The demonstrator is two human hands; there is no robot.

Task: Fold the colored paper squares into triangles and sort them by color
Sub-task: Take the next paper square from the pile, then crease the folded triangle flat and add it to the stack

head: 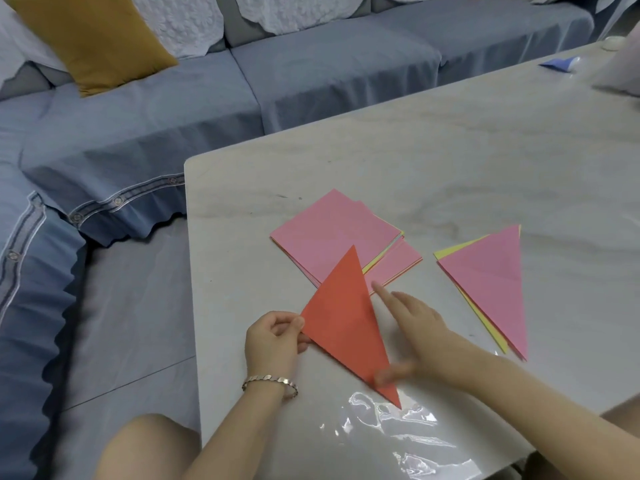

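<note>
A red paper triangle (346, 322) lies folded on the marble table (433, 161), one tip pointing away from me. My left hand (273, 337) pinches its left corner. My right hand (412, 327) lies along the right edge, fingers stretched out and the thumb pressing near the lower tip. Behind it sits a stack of unfolded squares (332, 237), pink on top with yellow and orange edges showing. To the right is a pile of folded triangles (491, 282), a pink one on top and yellow ones beneath.
A clear plastic sleeve (398, 434) lies at the table's near edge. A blue-covered sofa (173, 109) with a mustard cushion (90, 39) runs along the left and back. Small objects, among them a blue item (557, 64), sit at the far right corner of the table.
</note>
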